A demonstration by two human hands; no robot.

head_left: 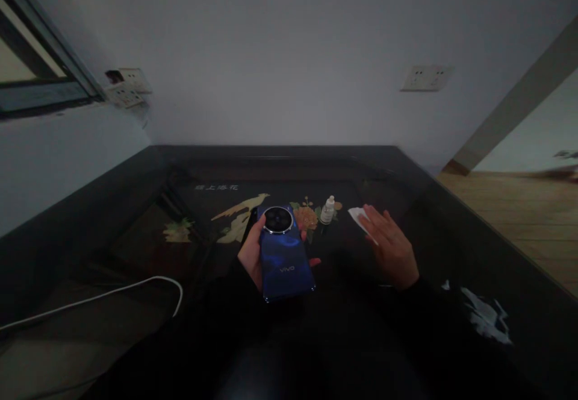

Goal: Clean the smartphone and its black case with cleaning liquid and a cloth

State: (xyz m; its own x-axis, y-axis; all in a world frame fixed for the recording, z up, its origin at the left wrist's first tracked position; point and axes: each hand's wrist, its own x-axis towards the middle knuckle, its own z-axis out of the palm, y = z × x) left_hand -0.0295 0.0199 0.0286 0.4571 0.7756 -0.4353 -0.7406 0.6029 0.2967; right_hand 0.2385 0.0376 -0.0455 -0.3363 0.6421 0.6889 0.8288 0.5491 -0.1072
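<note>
While gripped, glossy blue phone (284, 258) shows camera ring.

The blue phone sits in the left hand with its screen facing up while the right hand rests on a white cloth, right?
Not quite. The head view shows the blue phone back side up: its round camera ring faces the camera. The rest holds: the left hand grips it and the right hand rests on the white cloth.

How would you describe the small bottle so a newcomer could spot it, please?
On the dark table, look between the blue phone in the left hand and the white cloth under the right hand. The small bottle alone stands upright.
</note>
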